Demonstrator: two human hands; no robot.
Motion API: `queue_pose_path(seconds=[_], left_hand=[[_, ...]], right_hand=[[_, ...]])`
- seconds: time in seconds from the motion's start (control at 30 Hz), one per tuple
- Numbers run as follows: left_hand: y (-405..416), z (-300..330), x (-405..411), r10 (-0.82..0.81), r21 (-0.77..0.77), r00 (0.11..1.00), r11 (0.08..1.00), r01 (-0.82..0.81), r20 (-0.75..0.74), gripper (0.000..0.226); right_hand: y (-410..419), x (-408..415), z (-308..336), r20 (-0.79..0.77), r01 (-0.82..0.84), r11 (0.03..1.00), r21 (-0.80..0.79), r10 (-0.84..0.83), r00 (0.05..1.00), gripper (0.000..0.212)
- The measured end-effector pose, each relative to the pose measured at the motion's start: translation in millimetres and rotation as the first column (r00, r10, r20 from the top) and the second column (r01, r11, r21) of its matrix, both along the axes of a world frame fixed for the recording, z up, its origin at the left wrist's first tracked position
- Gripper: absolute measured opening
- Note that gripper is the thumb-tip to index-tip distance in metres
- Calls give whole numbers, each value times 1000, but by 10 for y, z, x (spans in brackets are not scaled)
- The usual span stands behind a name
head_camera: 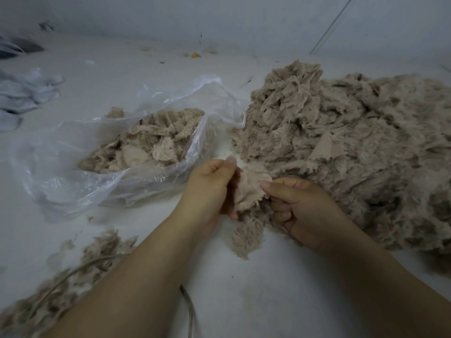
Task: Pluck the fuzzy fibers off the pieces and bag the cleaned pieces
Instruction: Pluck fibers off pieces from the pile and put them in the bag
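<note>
A tan fuzzy fabric piece (251, 189) is held between both hands near the middle of the view. My left hand (210, 191) grips its left edge with curled fingers. My right hand (300, 206) pinches its right edge between thumb and fingers. A tuft of fuzz (246, 236) hangs below the piece. A clear plastic bag (73, 172) lies open to the left, holding several tan pieces (148, 145). A big heap of fuzzy pieces (353, 147) covers the surface on the right, touching my right hand.
Loose plucked fibers (61, 276) lie at the lower left with a thin cord (188, 303) running through them. Pale folded cloth (22, 91) sits at the far left. Small scraps (195, 54) lie near the back wall. All rests on a white surface (244, 289).
</note>
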State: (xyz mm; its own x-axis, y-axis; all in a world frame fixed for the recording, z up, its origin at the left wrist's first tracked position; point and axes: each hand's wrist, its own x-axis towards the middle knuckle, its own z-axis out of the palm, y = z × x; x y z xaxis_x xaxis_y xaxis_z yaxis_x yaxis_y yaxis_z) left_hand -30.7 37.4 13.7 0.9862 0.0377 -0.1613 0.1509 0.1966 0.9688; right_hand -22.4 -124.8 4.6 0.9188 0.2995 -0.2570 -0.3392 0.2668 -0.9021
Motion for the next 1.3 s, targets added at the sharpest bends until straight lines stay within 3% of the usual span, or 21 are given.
queue_pose_path(seconds=[0.07,0.13,0.2,0.37,0.47,0.6,0.8,1.0,1.1,1.3], left_hand=[[-4,-1,-33,-98,68,995,993,97,5,35],[-9,9,-49,-120,104,993,987,118,13,24],[15,6,-22,-58,33,998,998,59,-10,15],[53,-10,14,2,-49,1000,999,-3,-22,29],[74,15,2,-110,-26,994,994,109,-23,35],[133,61,-30,-294,25,954,955,296,-60,18],[240,85,-25,-400,45,913,913,405,-83,33],[161,91,-46,-417,9,906,908,418,-70,32],[221,107,-26,-380,-42,920,925,377,-95,32],[319,126,6,-354,-2,932,935,355,-72,15]], right_hand=[[4,-14,3,26,-8,999,-40,9,1000,22],[-1,-10,0,25,-15,1000,-27,16,1000,25],[-4,1,5,-1,-11,1000,11,11,1000,27],[0,0,15,-20,7,1000,23,-6,1000,26],[-5,-2,14,-18,3,1000,23,-3,1000,23],[-13,-1,2,-21,2,999,34,-1,1000,22],[-15,14,5,-52,36,998,56,-33,998,21],[-8,-31,-6,52,-57,993,-102,63,997,19],[-18,-23,-5,18,-39,999,-24,40,999,11],[-11,-9,-9,-5,-18,1000,2,18,1000,10]])
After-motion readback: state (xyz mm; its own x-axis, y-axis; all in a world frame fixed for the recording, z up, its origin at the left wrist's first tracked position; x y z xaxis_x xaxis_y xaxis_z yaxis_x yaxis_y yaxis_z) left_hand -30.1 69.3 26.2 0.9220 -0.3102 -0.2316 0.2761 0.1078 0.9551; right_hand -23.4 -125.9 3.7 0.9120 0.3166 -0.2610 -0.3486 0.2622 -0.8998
